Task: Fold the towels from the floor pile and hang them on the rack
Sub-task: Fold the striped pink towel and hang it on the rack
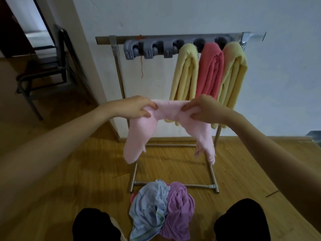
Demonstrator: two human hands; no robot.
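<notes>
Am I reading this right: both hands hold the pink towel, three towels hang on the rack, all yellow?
Not quite. The head view shows both hands, left hand and right hand, holding the pink towel, and three towels on the rack, but the middle towel is coral red, between two yellow ones.

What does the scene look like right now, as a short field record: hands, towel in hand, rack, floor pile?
left hand: grips pink towel, top edge
right hand: grips the same edge
pink towel: held between both hands, ends hanging
rack: three hung: yellow towel, coral towel, second yellow towel; three grey clips bare
floor pile: blue towel, purple towel
</notes>
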